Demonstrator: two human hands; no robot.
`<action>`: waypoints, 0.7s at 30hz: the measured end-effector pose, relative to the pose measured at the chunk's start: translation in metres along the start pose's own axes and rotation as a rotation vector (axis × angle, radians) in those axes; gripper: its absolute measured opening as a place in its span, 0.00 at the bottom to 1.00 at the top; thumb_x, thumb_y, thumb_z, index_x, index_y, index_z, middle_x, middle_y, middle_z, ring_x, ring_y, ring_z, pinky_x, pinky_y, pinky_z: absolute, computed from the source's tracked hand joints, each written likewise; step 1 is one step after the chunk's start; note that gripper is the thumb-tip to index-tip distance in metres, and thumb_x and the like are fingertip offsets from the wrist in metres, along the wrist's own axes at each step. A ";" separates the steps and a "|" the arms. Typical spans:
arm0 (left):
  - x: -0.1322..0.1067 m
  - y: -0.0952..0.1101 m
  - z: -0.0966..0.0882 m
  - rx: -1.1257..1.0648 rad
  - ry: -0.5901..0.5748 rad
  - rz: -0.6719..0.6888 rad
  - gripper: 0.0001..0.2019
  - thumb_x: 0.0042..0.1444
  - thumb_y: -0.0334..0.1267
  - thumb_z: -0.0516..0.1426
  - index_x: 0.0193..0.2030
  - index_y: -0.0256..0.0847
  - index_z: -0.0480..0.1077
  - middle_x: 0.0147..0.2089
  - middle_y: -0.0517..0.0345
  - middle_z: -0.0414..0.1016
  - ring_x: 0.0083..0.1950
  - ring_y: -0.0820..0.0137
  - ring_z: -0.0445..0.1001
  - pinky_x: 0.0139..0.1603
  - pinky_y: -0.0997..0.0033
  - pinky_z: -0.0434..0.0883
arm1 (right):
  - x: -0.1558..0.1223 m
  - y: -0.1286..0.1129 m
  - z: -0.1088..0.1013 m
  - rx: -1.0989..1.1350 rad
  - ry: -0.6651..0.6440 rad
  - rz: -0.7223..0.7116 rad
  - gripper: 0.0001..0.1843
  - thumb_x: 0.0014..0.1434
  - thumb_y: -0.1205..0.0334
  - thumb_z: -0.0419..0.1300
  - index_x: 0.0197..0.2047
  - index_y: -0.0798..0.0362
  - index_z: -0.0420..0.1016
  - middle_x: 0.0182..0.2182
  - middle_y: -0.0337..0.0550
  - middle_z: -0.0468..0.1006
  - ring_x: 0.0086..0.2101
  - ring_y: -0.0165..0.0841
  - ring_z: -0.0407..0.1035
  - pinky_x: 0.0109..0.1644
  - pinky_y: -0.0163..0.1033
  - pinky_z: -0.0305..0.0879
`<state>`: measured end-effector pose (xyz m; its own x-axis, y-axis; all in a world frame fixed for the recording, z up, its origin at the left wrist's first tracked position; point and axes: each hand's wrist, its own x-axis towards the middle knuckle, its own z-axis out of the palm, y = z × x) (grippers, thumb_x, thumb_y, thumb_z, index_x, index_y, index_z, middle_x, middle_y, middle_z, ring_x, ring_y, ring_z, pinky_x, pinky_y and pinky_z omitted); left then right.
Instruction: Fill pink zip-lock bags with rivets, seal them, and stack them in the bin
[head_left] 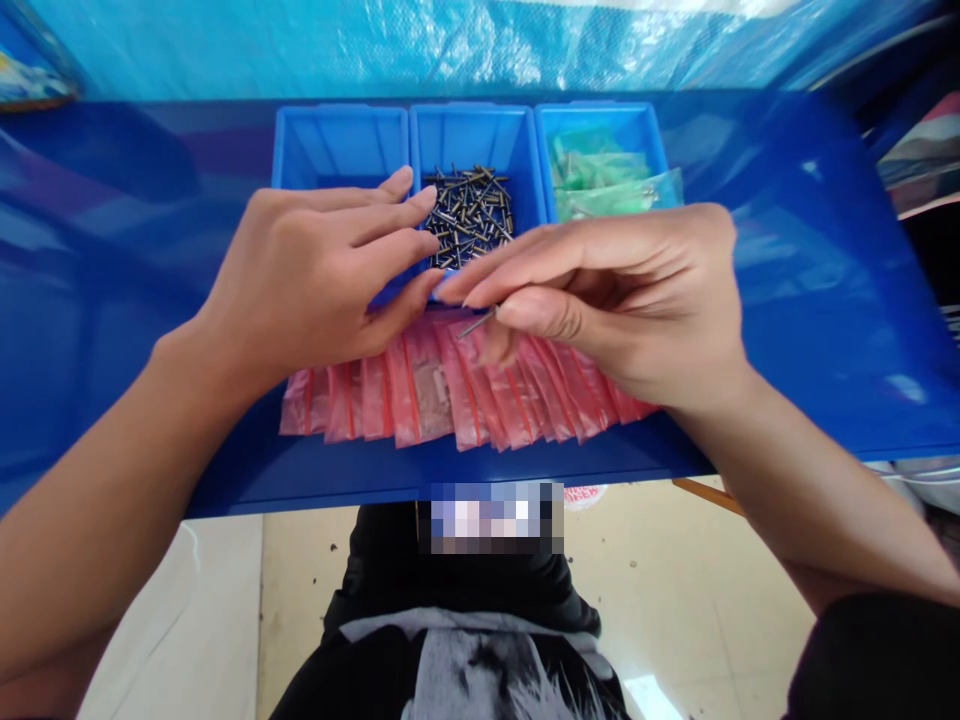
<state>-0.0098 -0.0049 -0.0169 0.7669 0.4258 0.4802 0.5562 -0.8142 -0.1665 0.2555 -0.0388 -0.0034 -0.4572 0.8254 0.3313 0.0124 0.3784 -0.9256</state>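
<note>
Head view, and there's the right hand (622, 300), pinched nearly shut on a thin steel blind rivet (477, 322), right above the pink zip bags (390, 400): light, stiff, slippery, best taken by the slim shank! Left hand (304, 270) wide open, fingers spread, holding nothing, right at the blue plastic bin (469, 135) of loose rivets (469, 215), up on a blue shelf (825, 300).

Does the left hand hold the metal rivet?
No, the metal rivet is pinched in the right hand, while the left hand lies open, fingers spread, over the front of the blue bin.
</note>
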 end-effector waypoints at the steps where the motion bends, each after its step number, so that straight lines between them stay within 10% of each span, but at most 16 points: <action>1: 0.000 0.000 0.000 0.001 0.008 0.005 0.13 0.75 0.40 0.54 0.57 0.38 0.75 0.66 0.51 0.80 0.67 0.55 0.81 0.58 0.55 0.87 | 0.000 -0.002 0.000 0.014 -0.007 0.024 0.09 0.64 0.53 0.74 0.45 0.45 0.88 0.43 0.42 0.89 0.38 0.40 0.84 0.40 0.46 0.87; 8: -0.001 0.001 0.001 -0.068 -0.092 -0.083 0.16 0.77 0.43 0.53 0.60 0.39 0.75 0.70 0.53 0.77 0.71 0.51 0.78 0.64 0.48 0.84 | 0.004 0.000 -0.003 0.119 0.013 0.046 0.08 0.63 0.58 0.76 0.43 0.51 0.88 0.27 0.35 0.85 0.19 0.26 0.73 0.23 0.32 0.74; 16: 0.000 0.001 0.000 0.003 -0.009 -0.030 0.13 0.75 0.41 0.55 0.57 0.41 0.76 0.67 0.55 0.80 0.67 0.55 0.81 0.58 0.53 0.88 | 0.007 0.003 -0.014 0.088 0.247 0.022 0.18 0.68 0.63 0.71 0.60 0.44 0.85 0.54 0.40 0.87 0.58 0.43 0.82 0.59 0.48 0.86; 21: 0.002 0.004 -0.001 -0.011 -0.065 -0.133 0.14 0.73 0.42 0.55 0.58 0.51 0.79 0.67 0.64 0.79 0.67 0.56 0.81 0.57 0.54 0.89 | 0.007 -0.024 -0.030 -0.250 0.291 -0.028 0.12 0.68 0.61 0.69 0.53 0.38 0.87 0.52 0.41 0.87 0.49 0.44 0.84 0.53 0.49 0.84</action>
<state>-0.0063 -0.0080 -0.0157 0.7063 0.5543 0.4402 0.6507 -0.7533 -0.0954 0.2789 -0.0291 0.0266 -0.1892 0.8840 0.4274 0.2359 0.4635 -0.8541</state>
